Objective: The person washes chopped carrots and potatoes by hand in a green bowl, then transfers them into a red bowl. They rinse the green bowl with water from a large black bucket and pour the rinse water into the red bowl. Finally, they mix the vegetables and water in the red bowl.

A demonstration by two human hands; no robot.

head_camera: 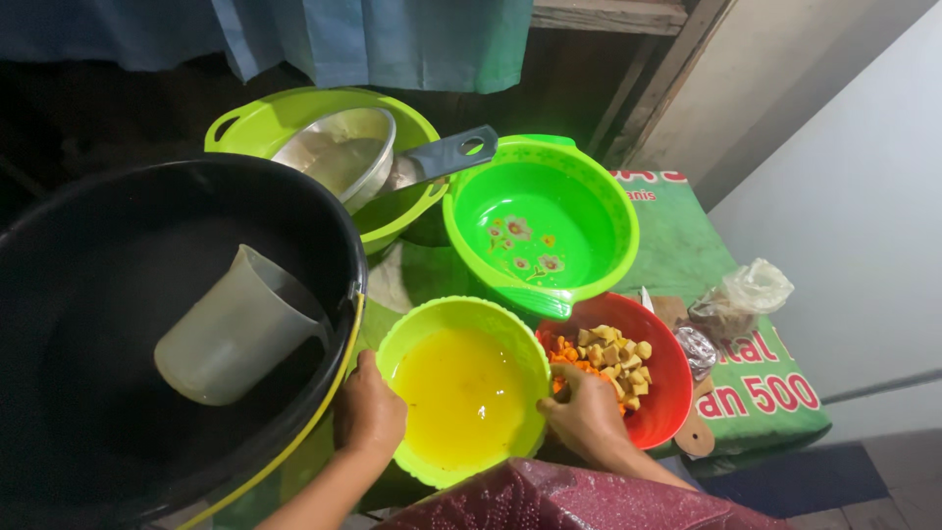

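Note:
My left hand [370, 412] grips the left rim of a lime-green bowl [435, 316] that holds yellow liquid [459, 395]. My right hand [587, 414] grips the same bowl's right rim. Touching it on the right is a red bowl [665, 378] with diced orange and tan vegetable pieces [610, 359].
A big black bucket [118, 196] at left holds a translucent plastic jug [228, 329]. Behind are a bright green colander-style bowl [540, 221] and a lime basin [265, 123] holding a metal bowl [343, 147] with a grey-handled utensil [446, 155]. A plastic bag [743, 294] and a wooden board [693, 432] lie at right on a green printed cloth [687, 245].

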